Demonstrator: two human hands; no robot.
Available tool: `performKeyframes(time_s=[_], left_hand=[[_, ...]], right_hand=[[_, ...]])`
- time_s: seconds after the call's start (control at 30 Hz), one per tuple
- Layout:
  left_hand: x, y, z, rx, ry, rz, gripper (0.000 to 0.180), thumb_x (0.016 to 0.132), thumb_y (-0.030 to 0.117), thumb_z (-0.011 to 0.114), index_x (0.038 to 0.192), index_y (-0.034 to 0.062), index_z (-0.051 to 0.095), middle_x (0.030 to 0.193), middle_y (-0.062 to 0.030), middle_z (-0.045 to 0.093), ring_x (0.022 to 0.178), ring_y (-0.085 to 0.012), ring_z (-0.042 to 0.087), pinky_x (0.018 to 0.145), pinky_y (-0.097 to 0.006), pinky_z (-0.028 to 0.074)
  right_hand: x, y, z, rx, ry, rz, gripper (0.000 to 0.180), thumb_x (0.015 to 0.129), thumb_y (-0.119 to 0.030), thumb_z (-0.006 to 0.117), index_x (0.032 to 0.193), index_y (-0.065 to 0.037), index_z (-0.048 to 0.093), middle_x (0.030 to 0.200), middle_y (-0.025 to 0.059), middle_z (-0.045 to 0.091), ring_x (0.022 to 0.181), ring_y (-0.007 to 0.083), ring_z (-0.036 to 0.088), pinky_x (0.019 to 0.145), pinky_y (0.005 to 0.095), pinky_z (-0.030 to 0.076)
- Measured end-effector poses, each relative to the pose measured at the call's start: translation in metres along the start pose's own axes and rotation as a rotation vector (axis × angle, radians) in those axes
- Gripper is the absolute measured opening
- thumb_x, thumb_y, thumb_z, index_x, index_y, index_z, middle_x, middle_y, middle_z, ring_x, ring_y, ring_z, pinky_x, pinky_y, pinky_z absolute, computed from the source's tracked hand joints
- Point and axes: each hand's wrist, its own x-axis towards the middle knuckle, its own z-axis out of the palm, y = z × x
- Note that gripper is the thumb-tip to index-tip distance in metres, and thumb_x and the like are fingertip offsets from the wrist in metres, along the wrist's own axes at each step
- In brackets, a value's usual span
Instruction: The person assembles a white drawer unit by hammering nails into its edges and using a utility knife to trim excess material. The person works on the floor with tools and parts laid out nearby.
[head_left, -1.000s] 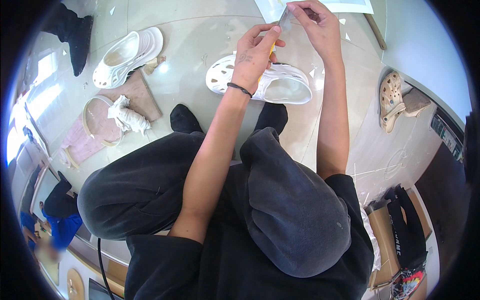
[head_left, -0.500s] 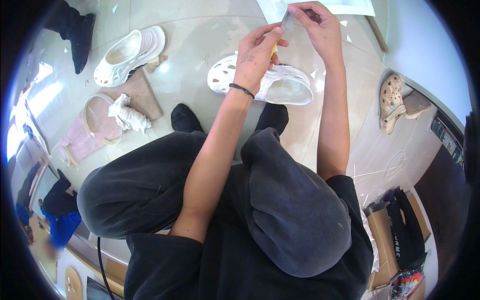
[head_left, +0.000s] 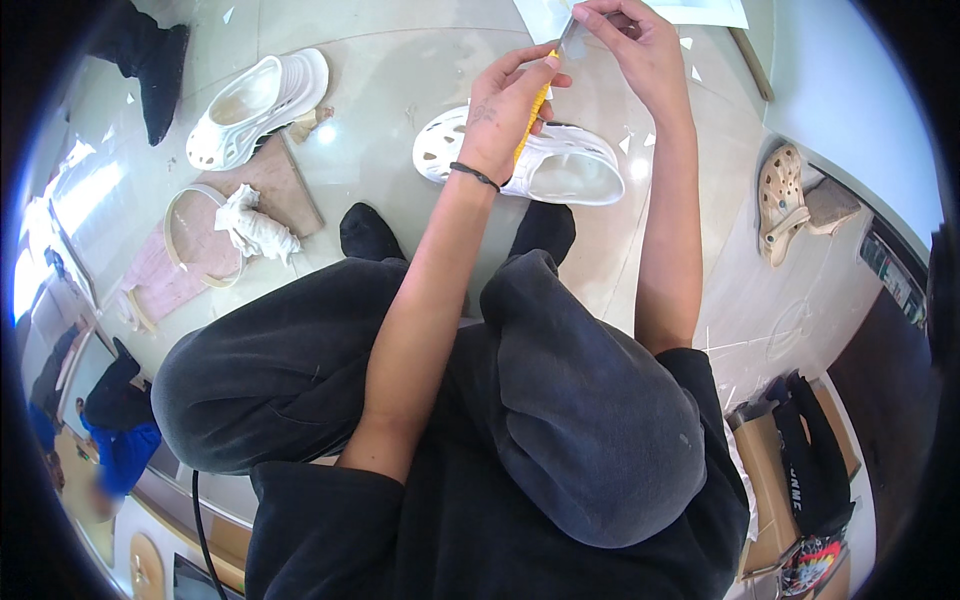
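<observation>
My left hand [head_left: 507, 105] is wrapped round the yellow handle of a utility knife [head_left: 532, 122], its grey blade [head_left: 569, 36] out and slanting up to the right. At the blade's far end, my right hand [head_left: 635, 50] has thumb and fingertips pinched together on the tip. Whether a small scrap is also between those fingers, I cannot tell. Below the hands a white slip-on clog [head_left: 580, 172] with cut-out holes lies on the floor, partly covered by my left hand and wrist.
Another white clog [head_left: 240, 110] stands at the far left, near a brown board [head_left: 285, 185], a crumpled white cloth [head_left: 258, 228] and a pale strip ring [head_left: 172, 225]. A white sheet [head_left: 700, 12] lies at the top. A beige clog [head_left: 782, 205] is by the right wall. Small white scraps [head_left: 625, 144] dot the floor.
My left hand has turned slightly, so more of the knife's yellow handle shows. The right hand stays pinched at the blade's end, and the clogs lie as before.
</observation>
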Motion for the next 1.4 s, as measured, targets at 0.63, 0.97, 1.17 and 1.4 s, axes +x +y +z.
performKeyframes(time_s=[0.63, 0.97, 1.17, 1.4], left_hand=[[0.001, 0.003, 0.003, 0.084, 0.047, -0.003, 0.031, 0.096, 0.025, 0.063, 0.12, 0.0058, 0.062, 0.094, -0.0097, 0.069, 0.064, -0.0108, 0.057, 0.057, -0.024, 0.047], [0.007, -0.016, 0.013, 0.742, 0.193, 0.53, 0.028, 0.098, 0.023, 0.054, 0.112, -0.0003, 0.048, 0.087, -0.0216, 0.065, 0.07, -0.0319, 0.064, 0.065, -0.041, 0.05], [0.008, -0.019, 0.018, 0.997, 0.274, 0.601, 0.026, 0.098, 0.023, 0.055, 0.098, -0.0021, 0.05, 0.081, -0.0267, 0.063, 0.074, -0.0453, 0.062, 0.066, -0.05, 0.05], [0.009, -0.016, 0.025, 1.092, 0.326, 0.497, 0.027, 0.099, 0.024, 0.052, 0.091, -0.0018, 0.051, 0.073, -0.0253, 0.064, 0.068, -0.0476, 0.062, 0.062, -0.054, 0.05]], right_hand=[[0.002, 0.004, 0.0, -0.018, 0.003, -0.007, 0.014, 0.087, -0.014, 0.076, 0.091, -0.001, 0.072, 0.076, 0.0024, 0.067, 0.069, 0.0084, 0.058, 0.063, 0.0244, 0.047], [0.002, 0.004, 0.001, 0.025, -0.003, 0.029, 0.014, 0.088, -0.014, 0.076, 0.088, -0.001, 0.071, 0.074, -0.0008, 0.064, 0.068, 0.0057, 0.054, 0.062, 0.0229, 0.044], [0.002, 0.006, -0.003, -0.002, -0.028, -0.005, 0.015, 0.091, -0.016, 0.072, 0.099, -0.004, 0.072, 0.085, -0.0001, 0.068, 0.076, 0.0072, 0.058, 0.07, 0.0227, 0.046], [0.003, 0.007, -0.002, 0.015, -0.017, 0.017, 0.018, 0.089, -0.019, 0.076, 0.098, -0.005, 0.074, 0.088, -0.002, 0.07, 0.077, 0.0041, 0.058, 0.07, 0.0199, 0.044]])
